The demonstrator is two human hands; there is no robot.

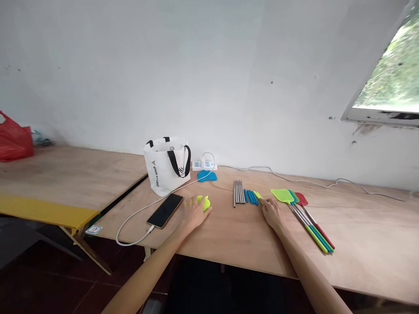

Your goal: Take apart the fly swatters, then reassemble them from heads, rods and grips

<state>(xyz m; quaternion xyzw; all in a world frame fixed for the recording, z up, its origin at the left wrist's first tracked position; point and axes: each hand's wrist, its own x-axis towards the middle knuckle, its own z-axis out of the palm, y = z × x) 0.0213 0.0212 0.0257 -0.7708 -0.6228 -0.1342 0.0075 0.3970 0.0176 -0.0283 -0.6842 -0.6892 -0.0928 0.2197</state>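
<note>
My left hand [193, 214] lies with its fingers spread over yellow-green mesh fly swatter heads [206, 203]. My right hand [272, 212] has its fingers closed at the near end of the yellow-green handle tubes [257, 195]; the fingertips are partly hidden. Just left of these lie several blue handle tubes [251, 197], and beyond them a row of metal rods [238, 192]. Blue swatter heads [207, 175] rest behind my left hand. To the right of my right hand are several whole fly swatters [309, 220] in yellow-green, blue, green and red, lying side by side.
A phone [165, 210] on a white charging cable lies left of my left hand. Behind it stands a white bag [167, 168] with black handles. A power strip [203, 165] sits against the wall. A red plastic bag [15, 139] rests on the far left table.
</note>
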